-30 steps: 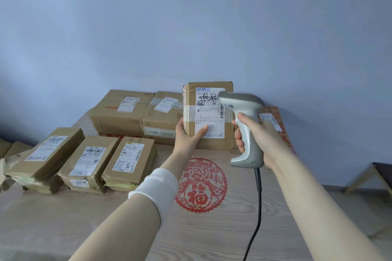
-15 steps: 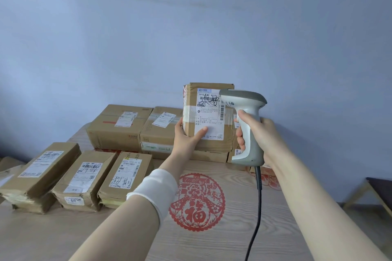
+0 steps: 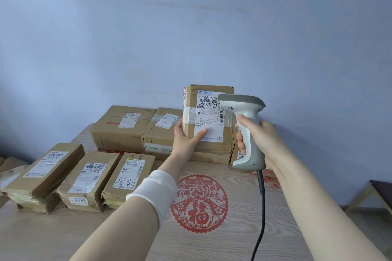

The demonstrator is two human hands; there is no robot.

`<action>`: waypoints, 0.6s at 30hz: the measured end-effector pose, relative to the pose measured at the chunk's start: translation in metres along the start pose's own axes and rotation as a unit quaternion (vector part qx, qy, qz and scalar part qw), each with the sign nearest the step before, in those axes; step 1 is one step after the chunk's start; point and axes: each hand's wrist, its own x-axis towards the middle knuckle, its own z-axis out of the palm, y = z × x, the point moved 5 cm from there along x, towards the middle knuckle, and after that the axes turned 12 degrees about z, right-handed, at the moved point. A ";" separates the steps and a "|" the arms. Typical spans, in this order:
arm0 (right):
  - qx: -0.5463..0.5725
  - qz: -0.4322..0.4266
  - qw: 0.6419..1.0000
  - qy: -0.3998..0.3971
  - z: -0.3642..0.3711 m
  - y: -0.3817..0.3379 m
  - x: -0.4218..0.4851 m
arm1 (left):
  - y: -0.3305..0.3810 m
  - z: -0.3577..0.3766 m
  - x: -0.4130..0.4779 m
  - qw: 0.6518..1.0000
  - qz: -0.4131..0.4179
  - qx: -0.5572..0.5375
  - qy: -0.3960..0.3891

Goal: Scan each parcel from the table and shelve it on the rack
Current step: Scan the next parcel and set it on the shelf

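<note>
My left hand holds a brown cardboard parcel upright above the table, thumb across its white shipping label, which faces me. My right hand grips the handle of a grey barcode scanner, whose head points at the label's right edge. The scanner's black cable hangs down toward me. The rack is out of view.
On the wooden table, three labelled parcels lie in a row at the left. Two bigger boxes sit at the back by the blue wall. A red paper-cut decal marks the tabletop. A stool corner shows at right.
The view has tilted upward, so the table and parcels sit lower in frame. The parcel and scanner keep the same grip and stay close together.
</note>
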 end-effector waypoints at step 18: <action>0.003 0.000 1.000 -0.009 0.000 0.006 -0.002 | -0.004 -0.009 -0.004 1.000 -0.011 0.001 0.010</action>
